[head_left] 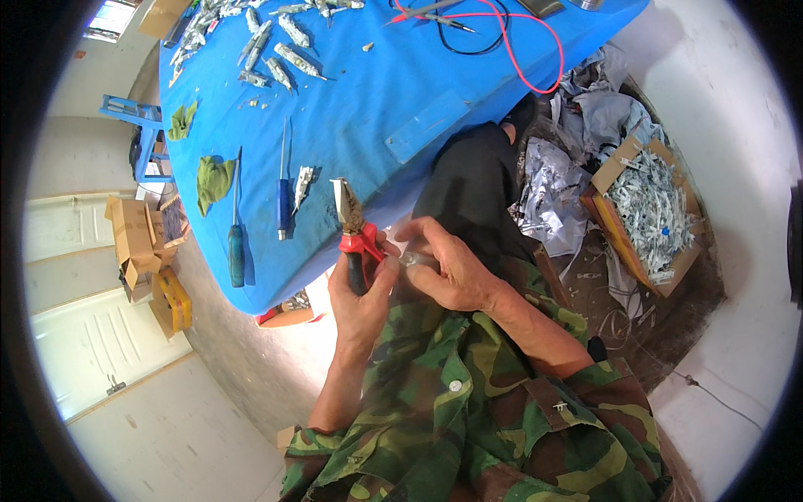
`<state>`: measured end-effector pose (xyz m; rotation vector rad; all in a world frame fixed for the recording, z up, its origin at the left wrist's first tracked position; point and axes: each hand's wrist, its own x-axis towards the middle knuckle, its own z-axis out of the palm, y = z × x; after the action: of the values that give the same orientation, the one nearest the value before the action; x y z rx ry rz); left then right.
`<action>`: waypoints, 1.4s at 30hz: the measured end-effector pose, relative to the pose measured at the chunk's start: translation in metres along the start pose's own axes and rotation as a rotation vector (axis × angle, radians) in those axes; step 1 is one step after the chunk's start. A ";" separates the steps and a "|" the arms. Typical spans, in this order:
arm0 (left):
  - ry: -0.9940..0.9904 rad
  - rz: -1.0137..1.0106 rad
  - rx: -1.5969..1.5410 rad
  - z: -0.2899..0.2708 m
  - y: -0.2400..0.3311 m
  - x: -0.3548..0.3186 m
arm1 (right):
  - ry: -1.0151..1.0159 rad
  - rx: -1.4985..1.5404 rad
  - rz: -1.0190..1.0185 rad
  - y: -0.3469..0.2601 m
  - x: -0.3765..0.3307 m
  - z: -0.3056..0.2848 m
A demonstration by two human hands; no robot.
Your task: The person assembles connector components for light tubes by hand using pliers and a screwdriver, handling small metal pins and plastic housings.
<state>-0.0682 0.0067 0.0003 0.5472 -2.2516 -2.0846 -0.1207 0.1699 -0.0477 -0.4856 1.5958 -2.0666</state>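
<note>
My left hand (355,289) is closed around a pair of pliers (360,241) with red and black handles, their metal jaws pointing up and away from me. Close beside it, my right hand (456,272) has its fingers curled, with the thumb and forefinger near a small pale thing (410,258) too blurred to name. Just beyond the pliers, on the blue-covered table (360,117), lies a small grey-white slim part (304,189). Left of that part rest a blue-handled screwdriver (284,197) and a teal-handled screwdriver (237,243).
Several grey-white slim parts (297,60) lie at the table's far left. Test leads (539,29), red and black, curl at the far right. A green cloth (215,181) sits near the left edge. Right of my leg stands a cardboard box (623,238) of metallic strips; brown cartons (134,238) stand left.
</note>
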 end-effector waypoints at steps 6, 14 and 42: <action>0.028 0.192 0.148 0.000 -0.005 0.001 | 0.016 -0.156 -0.077 0.000 -0.001 0.004; 0.049 -0.083 -0.115 -0.001 0.010 0.008 | 0.035 -0.097 -0.030 -0.015 0.001 -0.002; -0.795 0.757 0.633 0.249 0.086 0.028 | 1.756 0.827 -0.356 0.025 -0.164 -0.238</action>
<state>-0.1775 0.2426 0.0512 -1.1837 -2.7924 -1.2739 -0.1129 0.4478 -0.1308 1.8937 0.8638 -3.2520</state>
